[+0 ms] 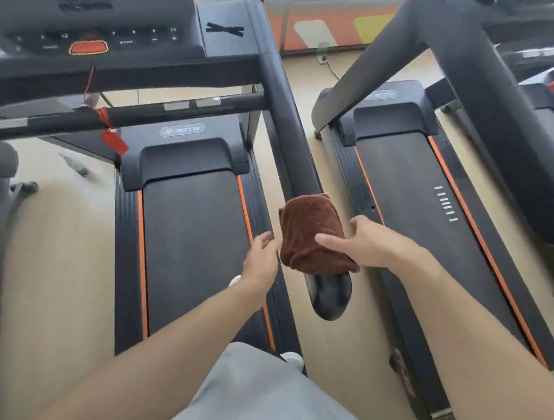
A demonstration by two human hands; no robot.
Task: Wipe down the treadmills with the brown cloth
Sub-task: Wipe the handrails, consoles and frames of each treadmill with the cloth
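Observation:
A brown cloth (pixel 306 230) is draped over the right handrail (pixel 288 131) of the black treadmill (pixel 188 237) in front of me, near the rail's rounded end. My right hand (pixel 366 242) rests on the cloth's right side with straight fingers laid over it and the thumb raised apart. My left hand (pixel 262 260) hovers just left of the cloth with relaxed fingers, holding nothing; I cannot tell whether its fingertips touch the cloth. A second treadmill (pixel 427 216) stands to the right.
The console (pixel 96 36) with a red button sits at upper left above a crossbar (pixel 146 112) carrying a red tag. A third machine's thick upright (pixel 495 124) crosses the upper right. Beige floor lies between the treadmills. A spray bottle (pixel 76 166) lies on the floor at left.

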